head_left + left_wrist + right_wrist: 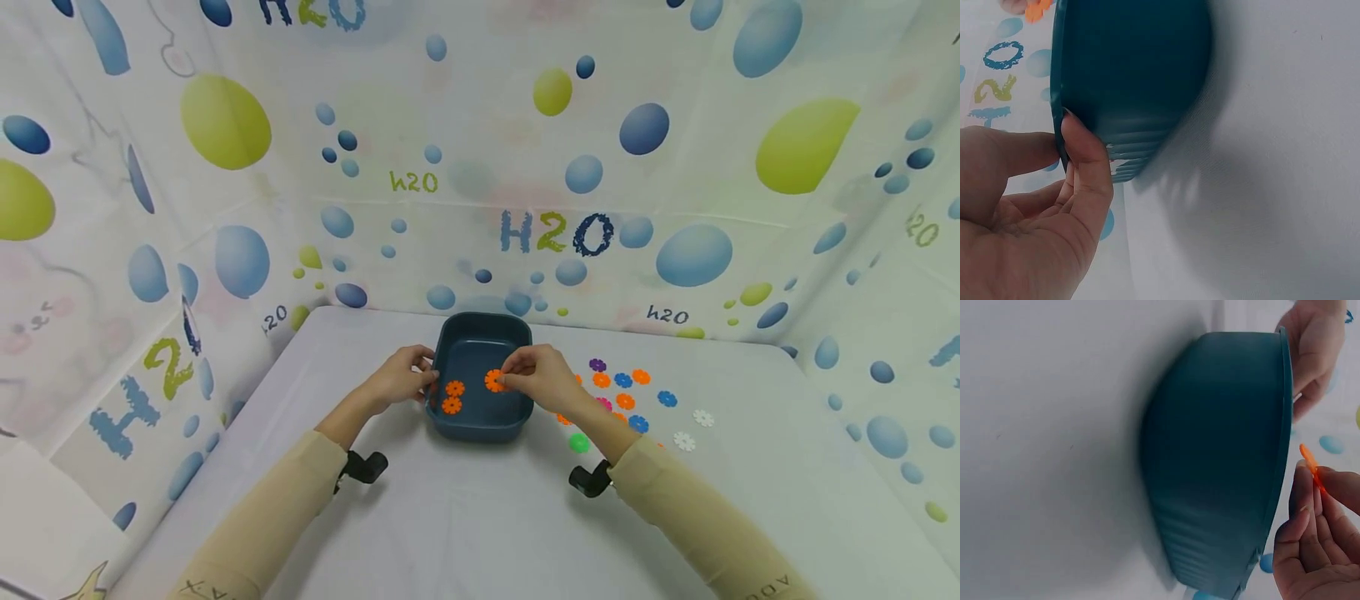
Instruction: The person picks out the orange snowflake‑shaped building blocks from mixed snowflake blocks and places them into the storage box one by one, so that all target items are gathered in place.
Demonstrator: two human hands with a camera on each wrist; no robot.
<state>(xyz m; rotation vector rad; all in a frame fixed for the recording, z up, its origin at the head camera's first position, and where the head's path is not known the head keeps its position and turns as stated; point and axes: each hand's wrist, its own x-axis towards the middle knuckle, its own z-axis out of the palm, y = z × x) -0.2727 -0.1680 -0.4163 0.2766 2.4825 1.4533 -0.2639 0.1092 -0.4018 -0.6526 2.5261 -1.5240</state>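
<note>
A dark teal plastic basin stands on the table in the head view. My left hand pinches its left rim between thumb and fingers, as the left wrist view shows on the basin wall. Over the basin's right side, my right hand pinches an orange flower-shaped disc. That same orange disc appears edge-on between thumb and fingertips in the right wrist view, above the rim. Two more orange discs, one upper and one lower, lie inside the basin at the left.
Right of the basin, several flower-shaped discs lie scattered: blue, orange, purple, green and white. The right forearm hides some of them. A patterned curtain hangs behind the white-covered table.
</note>
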